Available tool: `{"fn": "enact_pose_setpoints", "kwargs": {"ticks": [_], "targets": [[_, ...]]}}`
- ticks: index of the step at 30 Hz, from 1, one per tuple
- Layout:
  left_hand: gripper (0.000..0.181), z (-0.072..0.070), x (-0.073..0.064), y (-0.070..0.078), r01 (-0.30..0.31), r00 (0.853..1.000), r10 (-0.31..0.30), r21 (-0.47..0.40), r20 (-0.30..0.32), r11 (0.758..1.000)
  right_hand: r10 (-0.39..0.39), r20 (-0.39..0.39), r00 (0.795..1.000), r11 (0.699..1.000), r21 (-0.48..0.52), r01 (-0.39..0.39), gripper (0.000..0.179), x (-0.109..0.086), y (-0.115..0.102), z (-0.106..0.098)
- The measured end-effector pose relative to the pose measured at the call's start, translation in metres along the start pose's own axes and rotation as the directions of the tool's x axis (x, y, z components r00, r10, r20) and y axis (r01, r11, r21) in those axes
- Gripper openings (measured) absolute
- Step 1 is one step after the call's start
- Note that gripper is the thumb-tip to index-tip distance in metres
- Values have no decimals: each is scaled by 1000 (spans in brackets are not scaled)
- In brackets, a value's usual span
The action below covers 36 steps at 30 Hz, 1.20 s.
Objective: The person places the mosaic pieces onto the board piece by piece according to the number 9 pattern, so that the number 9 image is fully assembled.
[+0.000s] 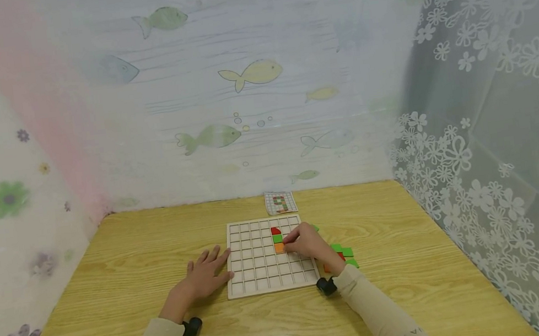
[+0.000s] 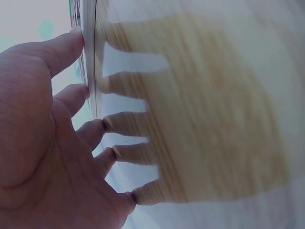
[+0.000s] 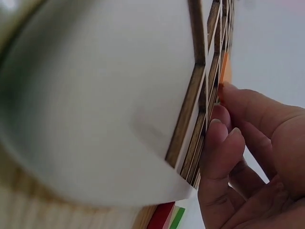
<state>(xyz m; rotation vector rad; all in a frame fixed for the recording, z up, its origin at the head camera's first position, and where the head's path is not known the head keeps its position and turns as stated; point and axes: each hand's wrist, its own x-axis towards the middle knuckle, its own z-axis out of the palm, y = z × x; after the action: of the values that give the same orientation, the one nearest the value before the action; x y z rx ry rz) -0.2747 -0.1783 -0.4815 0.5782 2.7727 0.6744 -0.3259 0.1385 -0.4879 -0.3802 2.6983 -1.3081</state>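
Observation:
A pale wooden grid board (image 1: 255, 286) lies on the table. In one of its columns a red tile with a rounded corner (image 1: 275, 231) sits above a green tile (image 1: 277, 238), with an orange tile (image 1: 279, 248) below. My right hand (image 1: 305, 242) reaches over the board's right side and pinches the orange tile at its right edge. In the right wrist view the thumb tip meets this orange tile (image 3: 223, 69), while the other fingers curl close to the grid. My left hand (image 1: 206, 275) lies spread, its fingertips touching the board's left edge.
Several loose green, red and orange tiles (image 1: 347, 251) lie right of the board, partly behind the right wrist. A small printed card (image 1: 280, 203) with a coloured grid pattern lies behind the board, near the wall. Wooden tabletop (image 1: 263, 329) surrounds the board.

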Motion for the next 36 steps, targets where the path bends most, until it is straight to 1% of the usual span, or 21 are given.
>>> {"fn": "enact_pose_setpoints", "kwargs": {"ticks": [10,13,18,22,25,29,36], "targets": [[67,1,0,-1,5,1000,-5,5,5,1000,-8,0,1000,1000,-7,8,4,1,2,1],[67,1,0,-1,5,1000,-5,6,6,1000,-24,9,1000,1000,-1,24,5,0,1,0],[67,1,1,-1,4,1000,-4,4,9,1000,-51,55,997,998,37,49,9,-3,1,-5],[67,0,0,-1,-1,1000,1,1,4,1000,-76,97,992,995,71,69,16,-5,3,-9],[68,0,0,-2,-6,1000,6,-4,0,1000,-87,110,990,993,92,77,20,-7,4,-13],[68,0,0,-2,-11,1000,11,-1,-1,1000,-89,96,991,991,109,79,22,-11,9,-16],[67,0,0,1,-4,1000,4,8,5,1000,-123,44,991,987,113,117,22,-17,19,-26]]}}
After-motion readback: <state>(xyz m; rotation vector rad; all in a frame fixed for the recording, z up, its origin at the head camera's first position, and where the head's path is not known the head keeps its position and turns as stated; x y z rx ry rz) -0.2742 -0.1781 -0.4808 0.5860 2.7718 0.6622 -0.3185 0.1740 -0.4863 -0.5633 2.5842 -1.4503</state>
